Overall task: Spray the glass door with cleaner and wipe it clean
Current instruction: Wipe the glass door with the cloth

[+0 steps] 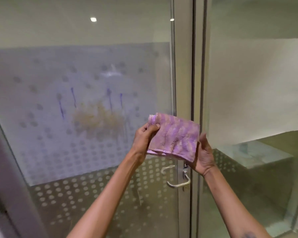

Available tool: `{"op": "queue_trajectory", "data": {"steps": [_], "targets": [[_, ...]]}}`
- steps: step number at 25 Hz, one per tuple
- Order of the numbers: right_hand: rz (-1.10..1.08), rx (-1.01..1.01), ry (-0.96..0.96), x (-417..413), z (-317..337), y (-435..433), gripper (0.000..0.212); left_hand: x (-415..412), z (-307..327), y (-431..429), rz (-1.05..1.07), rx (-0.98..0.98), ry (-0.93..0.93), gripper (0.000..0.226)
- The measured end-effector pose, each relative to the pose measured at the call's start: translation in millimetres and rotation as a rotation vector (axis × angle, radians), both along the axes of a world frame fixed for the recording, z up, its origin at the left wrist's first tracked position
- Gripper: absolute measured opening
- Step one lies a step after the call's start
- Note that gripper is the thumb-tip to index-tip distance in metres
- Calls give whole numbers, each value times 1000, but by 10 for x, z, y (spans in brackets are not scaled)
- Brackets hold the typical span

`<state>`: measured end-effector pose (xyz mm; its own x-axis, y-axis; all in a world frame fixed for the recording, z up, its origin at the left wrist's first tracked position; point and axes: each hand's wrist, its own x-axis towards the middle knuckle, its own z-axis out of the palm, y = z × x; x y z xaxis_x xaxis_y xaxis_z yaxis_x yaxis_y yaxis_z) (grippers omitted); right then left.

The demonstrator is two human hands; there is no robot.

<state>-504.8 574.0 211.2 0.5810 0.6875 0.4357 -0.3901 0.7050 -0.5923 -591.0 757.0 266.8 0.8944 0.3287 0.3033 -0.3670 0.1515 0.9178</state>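
both hands hold a folded pink cloth [174, 136] up in front of the glass door [86, 103], left hand [144, 139] grip clamped on its left edge, right hand [203, 154] grip closed under its lower right corner, above the door handle [179, 182].

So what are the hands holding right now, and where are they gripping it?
A folded pink cloth, held by both hands: the left hand pinches its upper left corner, the right hand supports its lower right edge.

Folded pink cloth [174, 136] pinched between left hand [143, 140] and right hand [204, 157], before streaked glass door [76, 117], above handle [179, 182].
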Motion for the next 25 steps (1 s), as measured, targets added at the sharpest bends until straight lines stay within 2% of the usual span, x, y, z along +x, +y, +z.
{"op": "queue_trajectory", "data": {"steps": [3,6,8,10,12,15,18,21,23,25], "targets": [[120,214,-8,-330,-60,687,98,-313,138,449,27,-113,-46,11],[94,314,-29,-713,-111,1372,104,-526,86,792,35,-249,-55,16],[-31,327,19,-1028,-44,1719,108,-613,-10,923,6,-307,-64,19],[-206,257,130,-1188,4,1957,99,-671,-125,1057,-13,-294,-43,19],[-310,191,184,-1226,67,2077,81,-741,-176,1217,51,-152,28,16],[-443,147,227,-1089,258,2093,67,-886,-81,1615,338,249,35,37],[-662,126,163,-864,540,2067,68,-1090,208,2128,755,732,-204,44],[-1070,-147,112,-562,851,2132,62,-1282,559,2828,1160,1161,-390,56],[-1219,-263,36,-348,1038,2223,65,-1405,723,3301,1307,1281,-336,65],[-1326,-382,-179,-113,1189,2379,72,-1469,805,3670,1391,1379,-221,69]]}}
